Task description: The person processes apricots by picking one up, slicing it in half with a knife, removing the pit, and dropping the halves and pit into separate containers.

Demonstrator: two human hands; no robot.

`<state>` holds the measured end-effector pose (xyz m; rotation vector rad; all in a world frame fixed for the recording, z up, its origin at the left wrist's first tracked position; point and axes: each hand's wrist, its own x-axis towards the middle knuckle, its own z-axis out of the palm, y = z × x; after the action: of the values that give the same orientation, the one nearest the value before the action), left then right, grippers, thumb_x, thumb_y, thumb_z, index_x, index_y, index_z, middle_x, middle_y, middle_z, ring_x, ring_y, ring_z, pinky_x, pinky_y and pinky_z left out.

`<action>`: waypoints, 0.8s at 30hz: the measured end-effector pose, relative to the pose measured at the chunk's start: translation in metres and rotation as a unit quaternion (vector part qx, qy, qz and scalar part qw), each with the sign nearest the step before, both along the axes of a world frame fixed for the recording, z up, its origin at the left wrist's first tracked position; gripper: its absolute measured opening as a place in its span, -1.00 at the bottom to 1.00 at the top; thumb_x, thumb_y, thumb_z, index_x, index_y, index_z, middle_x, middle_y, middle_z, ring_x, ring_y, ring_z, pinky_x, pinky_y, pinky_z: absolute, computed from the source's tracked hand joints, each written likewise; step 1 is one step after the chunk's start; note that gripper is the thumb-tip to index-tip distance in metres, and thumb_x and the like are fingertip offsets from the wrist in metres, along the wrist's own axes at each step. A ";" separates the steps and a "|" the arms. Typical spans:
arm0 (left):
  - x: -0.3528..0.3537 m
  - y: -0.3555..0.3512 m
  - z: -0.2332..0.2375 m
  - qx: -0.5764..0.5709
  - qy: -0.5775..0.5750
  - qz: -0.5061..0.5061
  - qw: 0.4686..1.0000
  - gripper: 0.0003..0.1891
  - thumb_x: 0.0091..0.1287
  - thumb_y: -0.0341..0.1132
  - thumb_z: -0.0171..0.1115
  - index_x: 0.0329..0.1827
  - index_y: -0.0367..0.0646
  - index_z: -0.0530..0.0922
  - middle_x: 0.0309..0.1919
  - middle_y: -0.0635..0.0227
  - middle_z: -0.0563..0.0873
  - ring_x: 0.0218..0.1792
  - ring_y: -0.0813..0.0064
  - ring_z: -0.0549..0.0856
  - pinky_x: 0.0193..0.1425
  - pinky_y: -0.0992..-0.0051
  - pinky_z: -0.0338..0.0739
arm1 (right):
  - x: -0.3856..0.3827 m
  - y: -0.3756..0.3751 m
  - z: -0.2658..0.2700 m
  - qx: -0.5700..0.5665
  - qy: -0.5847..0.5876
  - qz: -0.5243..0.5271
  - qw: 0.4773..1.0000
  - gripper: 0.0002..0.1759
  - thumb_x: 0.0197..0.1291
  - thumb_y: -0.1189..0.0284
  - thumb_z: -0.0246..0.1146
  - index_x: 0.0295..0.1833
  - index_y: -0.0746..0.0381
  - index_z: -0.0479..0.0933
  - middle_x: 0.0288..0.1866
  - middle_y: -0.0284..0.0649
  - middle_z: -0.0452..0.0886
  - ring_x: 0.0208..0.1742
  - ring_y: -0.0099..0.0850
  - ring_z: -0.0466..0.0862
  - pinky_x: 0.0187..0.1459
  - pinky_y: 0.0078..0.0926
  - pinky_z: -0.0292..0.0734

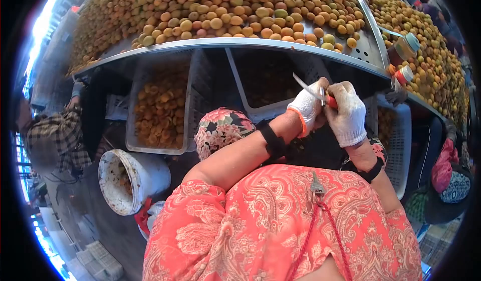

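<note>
My right hand [345,113], in a white knit glove, is closed around the red handle [331,101] of a small knife. The knife's narrow blade [306,87] points up and to the left, passing in front of my left hand. My left hand [308,103], gloved in white with an orange cuff, has its fingers curled in close beside the right one. Its fingertips look stained brown, and whatever they pinch is hidden. Below the table edge, a crate [243,91] with dark, hard-to-see contents sits just beyond my hands.
Whole apricots [215,23] are heaped on a metal table [220,42]. A crate [186,100] of cut apricots [159,105] stands left, near a dirty white bucket [159,173]. Another crate [401,150] and lidded jars [404,48] are right. Other people work at both sides.
</note>
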<state>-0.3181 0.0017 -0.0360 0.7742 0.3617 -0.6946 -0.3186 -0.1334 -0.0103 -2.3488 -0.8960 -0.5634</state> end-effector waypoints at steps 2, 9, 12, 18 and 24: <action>-0.008 -0.002 -0.006 -0.003 0.018 0.016 1.000 -0.56 0.38 0.30 0.01 -0.45 0.21 0.44 -0.65 0.57 0.45 -0.75 0.57 0.29 -0.62 0.57 0.04 | -0.002 0.000 0.000 0.030 -0.011 0.017 0.999 -0.70 -0.06 0.62 0.38 -0.17 0.19 0.52 -0.24 -0.08 0.56 -0.28 -0.02 0.65 -0.27 -0.21 0.57; -0.042 0.005 0.042 0.105 -0.184 0.102 0.972 -0.80 0.51 -0.18 0.10 0.09 0.00 0.50 -0.50 0.51 0.52 -0.67 0.67 0.39 -0.67 0.65 0.18 | -0.005 -0.001 0.018 0.349 0.257 -0.053 0.900 -0.81 0.22 0.58 0.34 -0.08 0.29 0.52 -0.40 -0.34 0.58 -0.37 -0.61 0.56 -0.31 -0.56 0.54; -0.051 0.040 0.057 0.205 -0.212 0.164 0.941 -0.83 0.48 -0.24 0.16 0.04 -0.01 0.56 -0.48 0.52 0.54 -0.67 0.73 0.39 -0.68 0.70 0.21 | -0.008 0.002 0.030 0.294 0.141 -0.031 0.945 -0.79 0.23 0.61 0.33 -0.03 0.30 0.53 -0.34 -0.26 0.65 -0.32 -0.59 0.63 -0.29 -0.54 0.56; -0.082 0.197 0.060 0.490 -0.210 0.373 0.760 -0.87 0.40 -0.34 0.26 -0.04 -0.09 0.61 -0.44 0.55 0.57 -0.59 0.77 0.44 -0.59 0.69 0.32 | 0.009 -0.012 0.004 0.348 0.417 -0.010 0.840 -0.78 0.34 0.46 0.31 0.03 0.30 0.55 -0.41 -0.31 0.62 -0.50 -0.59 0.56 -0.44 -0.53 0.49; -0.071 0.310 0.089 0.875 -0.149 0.247 0.388 -0.47 0.29 -0.03 0.31 0.15 -0.30 0.59 0.08 -0.06 0.66 0.07 0.00 0.67 0.20 0.20 0.51 | 0.011 -0.030 -0.026 0.236 0.420 -0.062 0.874 -0.61 0.30 0.22 0.34 -0.04 0.34 0.53 -0.27 -0.01 0.69 -0.26 -0.21 0.70 -0.19 -0.31 0.56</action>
<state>-0.3890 0.3113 0.0531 2.6229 0.9346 0.8433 -0.3078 -0.1638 -0.0359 -1.8902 -0.1651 0.2066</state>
